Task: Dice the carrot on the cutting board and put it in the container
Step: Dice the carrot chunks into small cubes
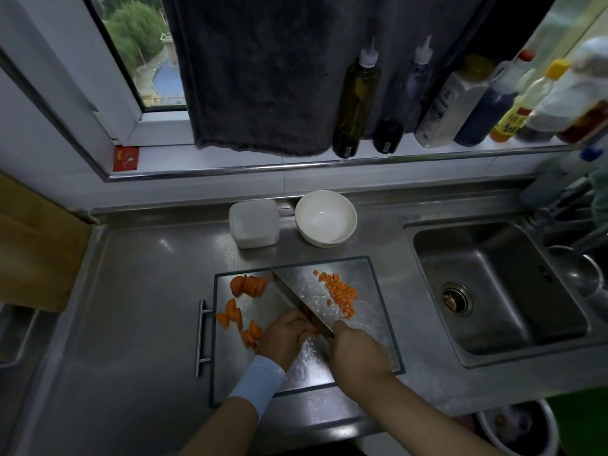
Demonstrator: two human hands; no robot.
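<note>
Carrot (248, 286) roughly a third diced, my guess. Cutting board (378, 324) under both hands; container (254, 223) beyond them, no orange showing inside. Undiced slices left of my left hand (284, 337); dice pile (342, 292) beyond my right hand (357, 352). Right hand wrapped round knife (296, 297) handle; left fingers curled, pinning carrot at blade.

knife (296, 299) handle hidden inside the right hand (357, 352); carrot piece (312, 327) under the left hand (284, 337) mostly covered.
</note>
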